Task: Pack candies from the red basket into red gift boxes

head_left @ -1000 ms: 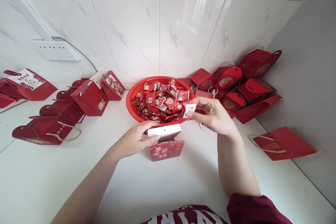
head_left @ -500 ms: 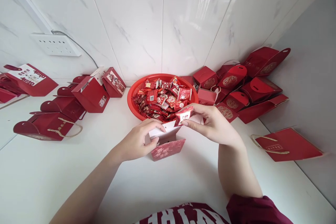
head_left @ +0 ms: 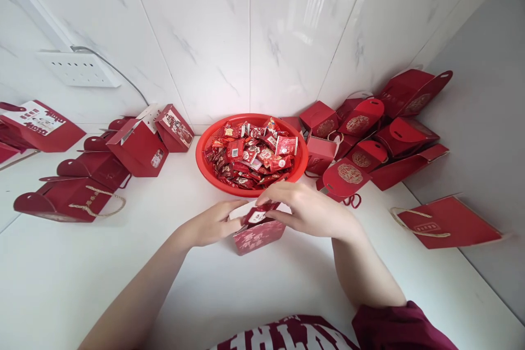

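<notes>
A small red gift box (head_left: 259, 238) with pale inner flaps stands open on the white table in front of me. My left hand (head_left: 211, 224) grips its left side, thumb near the opening. In the fingers of my right hand (head_left: 305, 209) is a red-wrapped candy (head_left: 257, 215), held at the box's mouth. The box's inside is mostly hidden by my hands and the candy. Just behind the box sits a red plastic basket (head_left: 200, 161) heaped with red wrapped candies (head_left: 254, 153).
Red gift boxes (head_left: 92, 167) are grouped on the left, and more red boxes (head_left: 361, 126) are piled on the right. A red bag with rope handles (head_left: 455, 222) lies at the far right. A socket strip (head_left: 77, 68) with a cable is on the tiled wall.
My right hand has moved left and down, bringing the candy from above the box's right side to its opening. My left hand stays at the box. The view has shifted slightly.
</notes>
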`<state>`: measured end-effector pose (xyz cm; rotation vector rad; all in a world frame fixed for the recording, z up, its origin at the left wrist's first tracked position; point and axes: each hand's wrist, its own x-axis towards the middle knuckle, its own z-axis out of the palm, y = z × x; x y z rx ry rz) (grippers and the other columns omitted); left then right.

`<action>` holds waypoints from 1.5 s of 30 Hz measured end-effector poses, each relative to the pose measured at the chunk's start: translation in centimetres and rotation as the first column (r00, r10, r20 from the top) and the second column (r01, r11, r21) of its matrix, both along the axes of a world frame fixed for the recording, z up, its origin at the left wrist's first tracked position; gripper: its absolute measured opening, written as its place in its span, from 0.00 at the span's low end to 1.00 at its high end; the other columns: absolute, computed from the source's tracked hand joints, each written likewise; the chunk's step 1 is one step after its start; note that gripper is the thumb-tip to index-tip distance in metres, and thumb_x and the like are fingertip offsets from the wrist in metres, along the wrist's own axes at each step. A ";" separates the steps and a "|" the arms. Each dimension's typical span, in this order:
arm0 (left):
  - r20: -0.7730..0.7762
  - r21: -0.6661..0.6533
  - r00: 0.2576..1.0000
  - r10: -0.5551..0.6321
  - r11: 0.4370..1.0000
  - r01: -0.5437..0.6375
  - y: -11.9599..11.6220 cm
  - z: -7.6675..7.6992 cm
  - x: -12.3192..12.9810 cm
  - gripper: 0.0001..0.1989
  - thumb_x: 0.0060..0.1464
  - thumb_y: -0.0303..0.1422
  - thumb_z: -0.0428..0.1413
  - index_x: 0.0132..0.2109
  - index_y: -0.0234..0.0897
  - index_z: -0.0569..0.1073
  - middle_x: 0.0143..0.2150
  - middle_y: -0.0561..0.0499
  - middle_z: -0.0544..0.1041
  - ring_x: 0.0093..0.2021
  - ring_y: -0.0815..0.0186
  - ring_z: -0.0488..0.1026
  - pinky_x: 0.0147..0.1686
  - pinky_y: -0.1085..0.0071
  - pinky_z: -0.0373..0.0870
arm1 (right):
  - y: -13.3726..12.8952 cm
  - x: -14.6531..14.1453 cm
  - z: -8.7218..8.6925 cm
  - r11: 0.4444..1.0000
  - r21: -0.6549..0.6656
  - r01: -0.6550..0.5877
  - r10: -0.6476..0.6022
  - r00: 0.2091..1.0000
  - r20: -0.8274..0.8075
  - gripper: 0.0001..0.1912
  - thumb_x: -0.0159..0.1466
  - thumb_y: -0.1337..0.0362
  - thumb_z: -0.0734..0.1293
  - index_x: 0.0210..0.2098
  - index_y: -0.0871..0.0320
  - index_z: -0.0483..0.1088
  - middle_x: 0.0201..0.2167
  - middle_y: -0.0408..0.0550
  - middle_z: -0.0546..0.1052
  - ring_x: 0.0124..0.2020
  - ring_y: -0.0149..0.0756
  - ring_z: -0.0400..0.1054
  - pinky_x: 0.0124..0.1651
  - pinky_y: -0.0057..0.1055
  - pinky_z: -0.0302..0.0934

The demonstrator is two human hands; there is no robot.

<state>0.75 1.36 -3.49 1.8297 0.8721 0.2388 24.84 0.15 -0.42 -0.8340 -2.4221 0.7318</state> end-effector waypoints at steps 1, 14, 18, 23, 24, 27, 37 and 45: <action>-0.019 0.007 1.000 0.003 1.000 -0.003 0.0 0.0 -0.1 0.16 0.62 0.37 0.47 0.52 0.39 0.72 0.47 0.50 0.77 0.45 0.59 0.73 0.44 0.70 0.69 | 0.1 0.0 -0.2 1.000 0.013 0.028 -0.028 0.999 0.036 0.09 0.66 0.72 0.64 0.43 0.54 0.72 0.40 0.47 0.77 0.40 0.36 0.71 0.42 0.32 0.65; 0.000 0.471 0.904 0.427 0.798 -0.377 -0.1 2.9 -1.8 0.14 0.62 0.43 0.52 0.46 0.42 0.76 0.46 0.50 0.78 0.45 0.63 0.74 0.34 0.74 0.70 | -0.3 3.0 1.2 0.977 0.027 0.209 -0.211 0.976 0.048 0.06 0.69 0.65 0.62 0.41 0.53 0.72 0.39 0.46 0.79 0.36 0.36 0.73 0.38 0.32 0.64; -0.102 0.552 0.923 0.371 0.793 -0.258 3.8 2.6 -1.3 0.14 0.62 0.39 0.50 0.46 0.40 0.77 0.48 0.49 0.79 0.46 0.62 0.75 0.41 0.71 0.71 | -0.4 4.3 1.7 0.958 0.023 0.286 -0.287 0.957 0.047 0.06 0.69 0.64 0.62 0.41 0.52 0.72 0.38 0.45 0.79 0.35 0.35 0.72 0.36 0.31 0.63; -0.555 0.329 0.831 0.043 0.929 0.172 9.8 1.2 2.0 0.11 0.55 0.33 0.55 0.43 0.40 0.80 0.43 0.50 0.82 0.39 0.63 0.77 0.39 0.74 0.71 | -0.5 5.2 1.9 0.942 -0.010 0.334 -0.332 0.939 0.093 0.08 0.70 0.64 0.60 0.43 0.53 0.72 0.40 0.43 0.78 0.37 0.35 0.71 0.38 0.31 0.62; -0.598 0.307 0.801 0.022 0.930 0.204 10.6 0.8 2.6 0.10 0.52 0.31 0.57 0.41 0.39 0.80 0.41 0.50 0.82 0.37 0.62 0.77 0.37 0.73 0.70 | -0.5 5.3 1.9 0.942 -0.011 0.335 -0.333 0.938 0.096 0.08 0.70 0.64 0.60 0.43 0.53 0.72 0.40 0.43 0.78 0.37 0.34 0.71 0.38 0.31 0.61; -0.672 0.312 0.739 0.042 0.922 0.231 12.0 -0.4 3.6 0.18 0.46 0.27 0.59 0.47 0.39 0.79 0.45 0.45 0.81 0.40 0.57 0.77 0.36 0.71 0.69 | -0.4 5.9 2.0 0.937 -0.010 0.348 -0.346 0.933 0.099 0.08 0.71 0.63 0.60 0.42 0.53 0.71 0.40 0.42 0.78 0.38 0.33 0.71 0.38 0.30 0.61; -0.715 0.395 0.693 0.089 0.870 0.296 13.8 -3.0 3.1 0.23 0.50 0.27 0.55 0.55 0.41 0.74 0.48 0.43 0.79 0.44 0.55 0.77 0.42 0.69 0.70 | 0.5 6.5 1.8 0.923 -0.008 0.384 -0.380 0.915 0.132 0.09 0.70 0.62 0.60 0.43 0.52 0.72 0.38 0.42 0.78 0.34 0.33 0.69 0.35 0.30 0.59; -0.652 0.420 0.751 0.101 0.873 0.248 14.0 -2.9 3.2 0.18 0.49 0.30 0.57 0.49 0.39 0.74 0.45 0.46 0.80 0.41 0.58 0.77 0.39 0.71 0.69 | 0.5 6.5 1.8 0.914 -0.006 0.406 -0.401 0.905 0.139 0.09 0.70 0.62 0.60 0.43 0.52 0.72 0.38 0.41 0.78 0.35 0.33 0.70 0.35 0.29 0.59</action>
